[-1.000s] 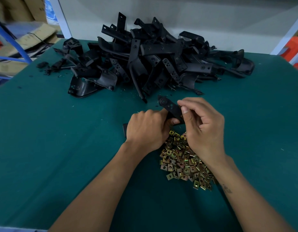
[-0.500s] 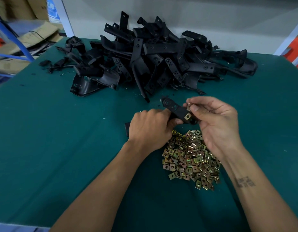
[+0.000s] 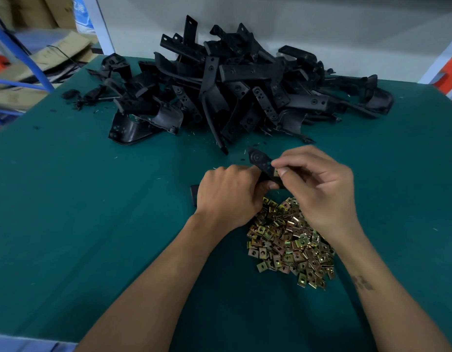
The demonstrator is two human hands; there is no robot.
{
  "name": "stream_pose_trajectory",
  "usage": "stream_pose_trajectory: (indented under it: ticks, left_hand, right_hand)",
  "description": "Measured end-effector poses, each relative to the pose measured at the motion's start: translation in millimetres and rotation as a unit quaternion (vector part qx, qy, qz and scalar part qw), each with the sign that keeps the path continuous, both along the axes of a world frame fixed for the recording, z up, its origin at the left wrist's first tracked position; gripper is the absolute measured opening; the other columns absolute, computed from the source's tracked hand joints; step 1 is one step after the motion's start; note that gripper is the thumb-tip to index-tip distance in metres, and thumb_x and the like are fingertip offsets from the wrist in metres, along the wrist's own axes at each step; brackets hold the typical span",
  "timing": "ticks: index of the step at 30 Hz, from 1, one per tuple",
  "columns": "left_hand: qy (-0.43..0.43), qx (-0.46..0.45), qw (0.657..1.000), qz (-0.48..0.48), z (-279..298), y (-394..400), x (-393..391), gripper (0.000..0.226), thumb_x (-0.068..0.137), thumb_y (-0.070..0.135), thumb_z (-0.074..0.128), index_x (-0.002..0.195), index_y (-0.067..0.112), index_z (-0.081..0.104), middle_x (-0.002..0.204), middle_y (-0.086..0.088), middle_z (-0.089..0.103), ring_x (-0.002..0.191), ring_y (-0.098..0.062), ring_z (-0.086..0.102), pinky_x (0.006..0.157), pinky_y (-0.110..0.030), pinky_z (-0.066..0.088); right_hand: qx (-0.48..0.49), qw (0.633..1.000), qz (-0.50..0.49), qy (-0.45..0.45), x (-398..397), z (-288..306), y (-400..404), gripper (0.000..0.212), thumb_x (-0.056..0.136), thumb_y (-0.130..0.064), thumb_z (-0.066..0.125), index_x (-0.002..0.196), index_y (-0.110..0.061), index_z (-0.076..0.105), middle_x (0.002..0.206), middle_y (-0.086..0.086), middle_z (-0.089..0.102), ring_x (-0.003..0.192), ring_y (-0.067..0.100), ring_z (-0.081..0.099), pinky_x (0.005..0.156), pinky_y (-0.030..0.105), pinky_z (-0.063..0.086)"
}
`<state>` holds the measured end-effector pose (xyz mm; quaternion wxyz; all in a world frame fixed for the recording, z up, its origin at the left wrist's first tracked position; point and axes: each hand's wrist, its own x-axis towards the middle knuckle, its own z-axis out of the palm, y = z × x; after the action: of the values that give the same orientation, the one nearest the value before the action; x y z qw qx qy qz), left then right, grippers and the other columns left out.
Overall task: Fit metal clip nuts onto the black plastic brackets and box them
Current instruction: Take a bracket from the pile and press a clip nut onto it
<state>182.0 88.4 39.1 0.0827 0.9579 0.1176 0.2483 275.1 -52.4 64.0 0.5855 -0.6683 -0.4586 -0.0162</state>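
One bracket in hand: a black bracket [image 3: 261, 162] is gripped by the left hand [image 3: 228, 196], fingers curled round its lower end, above the green table [image 3: 93, 224].
Right hand: the right hand [image 3: 319, 189] is pinched on the bracket's edge; a clip nut there is barely glimpsed.
Stock: loose clip nuts [image 3: 288, 240] are heaped just below the hands; unfitted brackets [image 3: 245, 82] are piled behind.
Box: none is seen.
Risk: the nut may be seated crooked or dropped if pressed off the hole.
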Motion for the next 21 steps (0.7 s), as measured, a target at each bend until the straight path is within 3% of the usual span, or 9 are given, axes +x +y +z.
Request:
stream_pose_trajectory:
  ticks: [4,8,12,14,17,21]
  left_hand:
    - [-0.004,-0.008,1.0,0.001,1,1,-2,0.049,0.095,0.055,0.031,0.095,0.019,0.064,0.078,-0.001,0.07,0.064,-0.036,0.063,0.055,-0.033,0.03]
    - [-0.001,-0.03,1.0,-0.008,1,2,-1,0.044,0.099,0.058,0.037,0.096,0.021,0.061,0.078,-0.002,0.069,0.066,-0.036,0.062,0.055,-0.035,0.036]
    - [-0.002,-0.043,0.999,-0.009,1,4,-3,0.058,0.097,0.067,0.025,0.096,0.022,0.062,0.077,-0.002,0.069,0.067,-0.036,0.063,0.055,-0.036,0.037]
    - [0.004,-0.077,0.997,-0.007,4,5,-2,0.055,0.097,0.068,0.03,0.095,0.023,0.062,0.077,-0.004,0.068,0.07,-0.038,0.062,0.057,-0.038,0.036]
    - [0.036,-0.146,0.988,-0.026,8,7,-1,0.038,0.099,0.064,0.042,0.084,0.03,0.052,0.074,0.002,0.061,0.073,-0.034,0.06,0.059,-0.038,0.035]
    - [0.05,-0.165,0.983,-0.063,14,9,-5,0.035,0.096,0.061,0.034,0.082,0.031,0.046,0.068,0.006,0.056,0.062,-0.021,0.053,0.058,-0.037,0.034]
  right_hand:
    - [-0.014,0.992,-0.032,-0.124,1,-2,0,0.017,0.092,0.009,0.067,0.098,-0.002,0.078,0.098,0.009,0.069,0.09,0.017,0.068,0.076,0.017,0.052]
    - [-0.059,0.97,-0.049,-0.232,3,-7,-8,0.015,0.097,0.002,0.063,0.105,-0.004,0.075,0.107,0.002,0.068,0.095,0.008,0.065,0.079,0.022,0.053]
    - [-0.08,0.945,-0.056,-0.312,8,-14,-8,0.019,0.101,-0.004,0.06,0.115,-0.004,0.073,0.117,0.003,0.067,0.089,0.016,0.067,0.07,0.031,0.056]
    - [-0.079,0.941,-0.048,-0.324,11,-14,-8,0.02,0.103,-0.006,0.059,0.117,-0.004,0.072,0.12,0.005,0.067,0.087,0.019,0.067,0.067,0.034,0.056]
    - [-0.063,0.942,-0.059,-0.323,11,-13,-7,0.019,0.103,-0.008,0.06,0.115,-0.005,0.074,0.12,0.005,0.067,0.093,0.014,0.067,0.073,0.025,0.056]
    - [-0.007,0.97,-0.084,-0.229,2,-11,0,0.014,0.099,-0.006,0.065,0.107,-0.002,0.076,0.106,0.004,0.072,0.098,0.0,0.066,0.083,0.012,0.05]
